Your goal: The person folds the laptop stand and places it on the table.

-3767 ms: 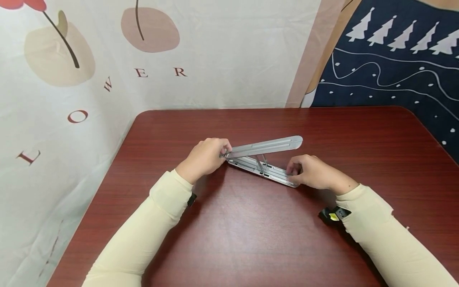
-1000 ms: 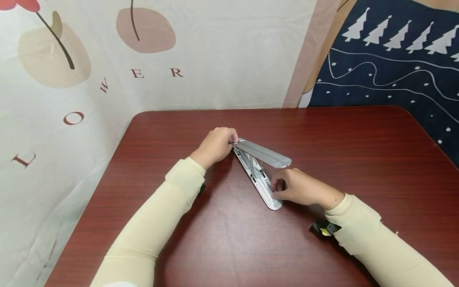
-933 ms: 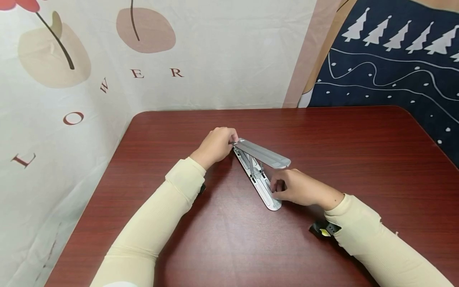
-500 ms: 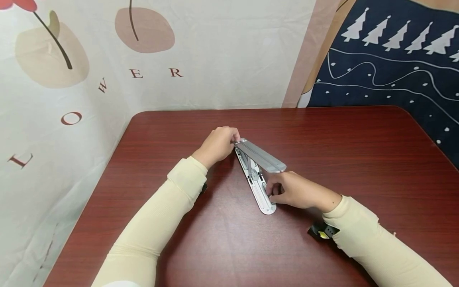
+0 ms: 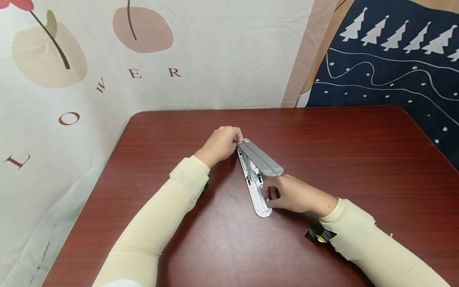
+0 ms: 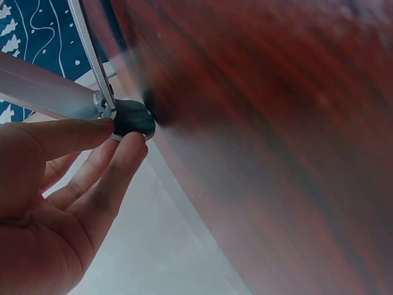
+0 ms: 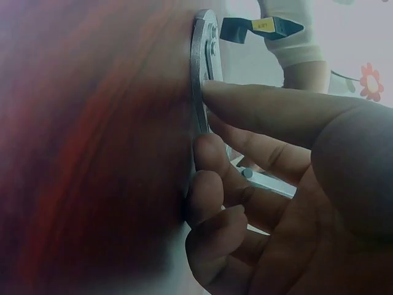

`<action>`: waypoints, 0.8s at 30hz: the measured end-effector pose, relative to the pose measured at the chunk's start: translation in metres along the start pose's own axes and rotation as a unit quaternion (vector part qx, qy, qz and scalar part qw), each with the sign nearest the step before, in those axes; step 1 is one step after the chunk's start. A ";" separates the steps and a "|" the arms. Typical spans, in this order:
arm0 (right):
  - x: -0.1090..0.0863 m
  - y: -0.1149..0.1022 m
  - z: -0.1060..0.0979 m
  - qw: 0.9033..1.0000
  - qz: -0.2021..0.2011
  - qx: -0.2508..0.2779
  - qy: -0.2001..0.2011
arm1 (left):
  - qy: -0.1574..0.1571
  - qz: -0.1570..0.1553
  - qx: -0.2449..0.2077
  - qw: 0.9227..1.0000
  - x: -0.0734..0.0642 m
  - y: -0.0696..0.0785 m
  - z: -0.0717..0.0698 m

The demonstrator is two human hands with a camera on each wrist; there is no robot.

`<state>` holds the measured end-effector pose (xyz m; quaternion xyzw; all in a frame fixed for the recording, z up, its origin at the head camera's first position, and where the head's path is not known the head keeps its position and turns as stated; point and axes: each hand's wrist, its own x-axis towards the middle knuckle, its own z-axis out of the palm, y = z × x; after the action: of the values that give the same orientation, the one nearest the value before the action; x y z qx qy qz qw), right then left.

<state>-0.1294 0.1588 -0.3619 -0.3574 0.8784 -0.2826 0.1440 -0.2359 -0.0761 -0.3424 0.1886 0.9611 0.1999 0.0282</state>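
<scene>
A silver metal folding stand [image 5: 259,157] stands partly unfolded, its two long plates joined at the far end by a hinge and held apart by a strut between them. At that hinge end, my left hand [image 5: 220,144] pinches the stand between thumb and fingers, beside a dark rounded end piece [image 6: 134,118] in the left wrist view. My right hand [image 5: 295,193] grips the edge of the lower plate [image 5: 260,203] near its close end, thumb and fingertips on the rim in the right wrist view. The upper plate slopes over this hand.
The stand is on a reddish-brown wooden table [image 5: 229,247]. Behind the table hangs a pale printed cloth [image 5: 229,52], with a dark blue tree-patterned cloth [image 5: 387,71] at right. A black wrist device [image 5: 317,234] sits under the right sleeve.
The stand has turned, its near end swinging toward me and to the left, so it now points at me more. My right hand moved left and closer with it; my left hand shifted slightly right.
</scene>
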 end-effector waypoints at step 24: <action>0.001 -0.012 0.009 0.999 0.015 -0.029 0.006 | -0.010 0.017 -0.010 1.000 0.009 0.008 0.005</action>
<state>-0.1195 0.1472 -0.3620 -0.3463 0.8924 -0.2571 0.1329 -0.2403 -0.0640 -0.3433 0.2070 0.9552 0.2084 0.0361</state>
